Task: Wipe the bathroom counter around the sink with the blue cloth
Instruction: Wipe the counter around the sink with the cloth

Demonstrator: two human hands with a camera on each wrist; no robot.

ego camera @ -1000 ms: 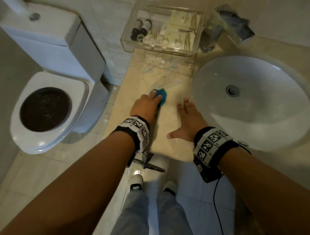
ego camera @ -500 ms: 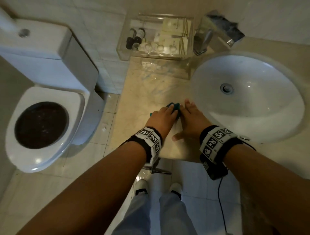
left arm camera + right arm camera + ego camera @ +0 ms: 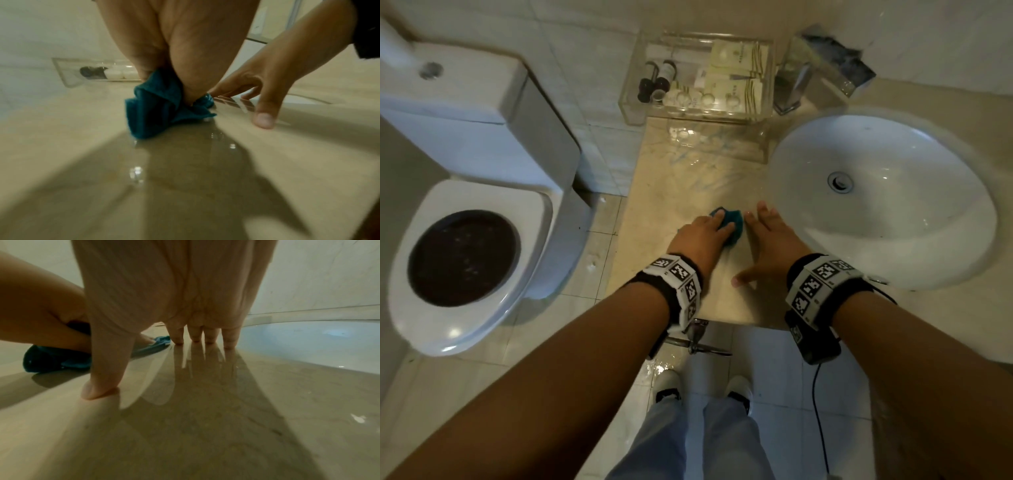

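The blue cloth [image 3: 733, 223] lies bunched on the beige counter [image 3: 671, 185], left of the white sink [image 3: 893, 246]. My left hand [image 3: 705, 234] covers the cloth, fingers curled over it, pressing it onto the wet stone; the left wrist view shows the cloth [image 3: 152, 110] squeezed out beneath the palm. Just right of the cloth, my right hand [image 3: 768, 236] lies flat on the counter, fingers straight and thumb spread, holding nothing. In the right wrist view its fingertips [image 3: 195, 337] touch the stone, with the cloth [image 3: 53, 360] and left hand [image 3: 41, 305] at the left.
A clear tray of toiletries [image 3: 698, 78] stands at the back of the counter, with the faucet [image 3: 808, 82] to its right. Left of the counter, lower down, is the toilet [image 3: 469, 246]. Water films the counter [image 3: 185, 154] near its front edge.
My left hand has slid the cloth right and toward me until it lies beside my right hand. The right hand has stayed flat on the counter.
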